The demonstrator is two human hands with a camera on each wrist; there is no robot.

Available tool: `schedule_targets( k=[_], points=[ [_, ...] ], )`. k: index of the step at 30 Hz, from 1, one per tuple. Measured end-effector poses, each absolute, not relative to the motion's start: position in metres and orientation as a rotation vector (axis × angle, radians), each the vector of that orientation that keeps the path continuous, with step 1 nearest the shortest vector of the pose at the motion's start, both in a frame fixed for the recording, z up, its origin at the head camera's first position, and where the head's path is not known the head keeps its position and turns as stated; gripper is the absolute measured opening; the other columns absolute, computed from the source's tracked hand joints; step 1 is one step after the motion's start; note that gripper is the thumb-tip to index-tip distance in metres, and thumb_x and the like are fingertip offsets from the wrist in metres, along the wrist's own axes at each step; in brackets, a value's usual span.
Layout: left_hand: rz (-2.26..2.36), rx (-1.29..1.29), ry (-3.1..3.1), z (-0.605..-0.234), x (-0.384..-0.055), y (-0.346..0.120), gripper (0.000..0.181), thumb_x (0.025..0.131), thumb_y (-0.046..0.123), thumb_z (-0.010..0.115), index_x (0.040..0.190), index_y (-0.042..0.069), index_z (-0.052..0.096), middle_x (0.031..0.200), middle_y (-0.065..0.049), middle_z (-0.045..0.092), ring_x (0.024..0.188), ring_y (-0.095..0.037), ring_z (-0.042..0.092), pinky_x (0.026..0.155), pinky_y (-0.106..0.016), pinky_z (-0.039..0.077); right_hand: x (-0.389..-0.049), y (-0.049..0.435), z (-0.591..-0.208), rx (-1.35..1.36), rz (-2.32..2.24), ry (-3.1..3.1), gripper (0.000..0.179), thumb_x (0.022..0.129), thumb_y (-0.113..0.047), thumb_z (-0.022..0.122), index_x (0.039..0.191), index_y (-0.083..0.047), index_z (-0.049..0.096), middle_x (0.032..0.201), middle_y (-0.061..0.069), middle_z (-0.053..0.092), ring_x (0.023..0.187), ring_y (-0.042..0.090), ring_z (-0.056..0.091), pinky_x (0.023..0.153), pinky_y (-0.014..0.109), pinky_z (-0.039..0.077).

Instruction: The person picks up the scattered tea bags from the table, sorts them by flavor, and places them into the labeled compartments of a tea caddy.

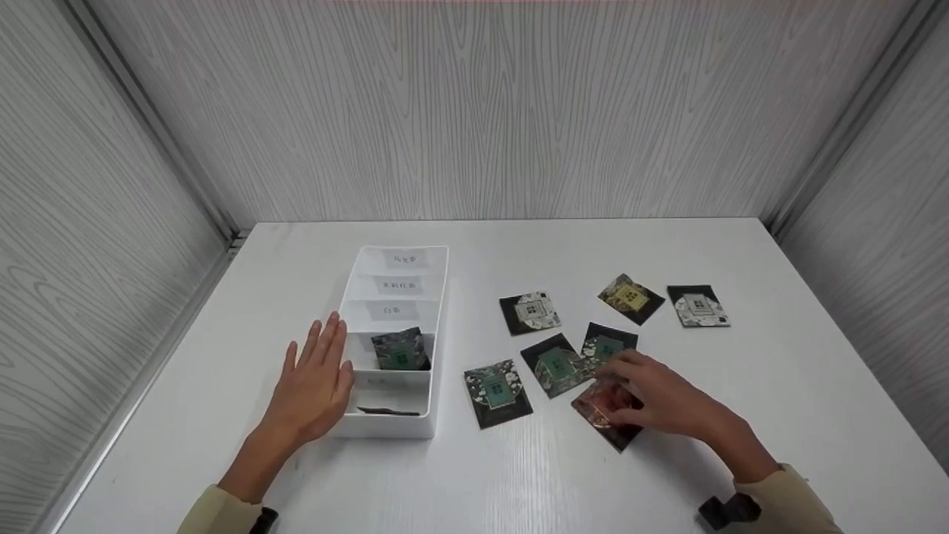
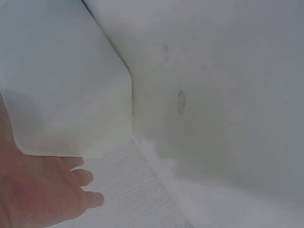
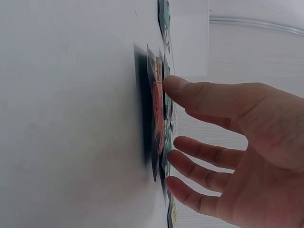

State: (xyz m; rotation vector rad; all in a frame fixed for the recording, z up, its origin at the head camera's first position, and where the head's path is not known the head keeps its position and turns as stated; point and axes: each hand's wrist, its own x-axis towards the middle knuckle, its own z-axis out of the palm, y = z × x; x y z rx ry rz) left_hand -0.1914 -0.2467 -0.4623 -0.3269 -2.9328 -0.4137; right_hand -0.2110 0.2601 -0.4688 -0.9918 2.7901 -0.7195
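In the head view my left hand (image 1: 311, 393) lies with straight fingers along the left side of a white divided box (image 1: 382, 426). The left wrist view shows its palm against the box wall (image 2: 71, 104). My right hand (image 1: 663, 397) hovers over a flat packet with a red label (image 1: 597, 406), thumb and fingers spread apart. Seen from the right wrist, the thumb tip is close to that red packet (image 3: 158, 107). Just beyond lie two green-labelled packets (image 1: 554, 365), partly overlapping; the fingers hide part of the farther one.
Another green-labelled packet (image 1: 498, 393) lies right of the box. Farther back are a yellow-labelled packet (image 1: 631, 298) and two white-labelled ones (image 1: 531, 312). One box compartment holds a green-labelled packet (image 1: 402, 350); the front one holds a thin dark item (image 1: 388, 411). Panels (image 1: 474, 111) enclose the table.
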Motion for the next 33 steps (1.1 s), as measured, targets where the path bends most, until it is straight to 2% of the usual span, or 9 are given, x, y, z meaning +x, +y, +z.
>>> schedule_targets(
  k=[5, 10, 19, 28, 33],
  points=[
    [-0.412, -0.324, -2.926, -0.464, -0.192, -0.246, 0.063, 0.108, 0.026, 0.038, 0.161, -0.005, 0.020, 0.169, -0.019, 0.016, 0.156, -0.041, 0.012, 0.120, -0.067, 0.009, -0.209, 0.258, -0.472, -0.984, -0.710, 2.803, 0.050, 0.085, -0.023, 0.087, 0.127, -0.009, 0.065, 0.115, 0.004, 0.059, 0.090, 0.016, 0.056, 0.075, 0.038, 0.052],
    [-0.417, -0.322, -2.926, -0.465, -0.191, -0.246, 0.063, 0.108, 0.027, 0.037, 0.161, -0.004, 0.020, 0.169, -0.019, 0.015, 0.156, -0.040, 0.011, 0.120, -0.066, 0.008, -0.210, 0.258, -0.473, -0.973, -0.764, 2.775, 0.050, 0.084, -0.021, 0.087, 0.128, -0.011, 0.064, 0.106, 0.000, 0.055, 0.087, 0.014, 0.054, 0.072, 0.034, 0.051],
    [-0.418, -0.330, -2.936, -0.463, -0.193, -0.247, 0.063, 0.108, 0.026, 0.037, 0.161, -0.004, 0.019, 0.170, -0.019, 0.014, 0.156, -0.040, 0.010, 0.120, -0.067, 0.007, -0.213, 0.262, -0.477, -0.949, -0.946, 2.723, 0.050, 0.087, -0.008, 0.083, 0.131, -0.012, 0.061, 0.103, -0.002, 0.058, 0.083, 0.013, 0.058, 0.069, 0.029, 0.053],
    [-0.429, -0.338, -2.935, -0.464, -0.193, -0.247, 0.063, 0.108, 0.027, 0.035, 0.161, -0.005, 0.019, 0.170, -0.019, 0.014, 0.156, -0.041, 0.010, 0.120, -0.066, 0.006, -0.216, 0.268, -0.477, -0.988, -1.139, 2.733, 0.041, 0.088, -0.006, 0.081, 0.125, -0.011, 0.065, 0.098, -0.001, 0.061, 0.077, 0.013, 0.056, 0.063, 0.027, 0.048],
    [-0.414, -0.327, -2.935, -0.464, -0.193, -0.247, 0.063, 0.109, 0.027, 0.036, 0.161, -0.004, 0.020, 0.170, -0.019, 0.015, 0.156, -0.041, 0.011, 0.121, -0.066, 0.007, -0.218, 0.269, -0.474, -0.990, -1.207, 2.769, 0.043, 0.086, -0.001, 0.082, 0.124, -0.011, 0.066, 0.103, -0.001, 0.063, 0.077, 0.014, 0.056, 0.065, 0.029, 0.048]
  ],
)
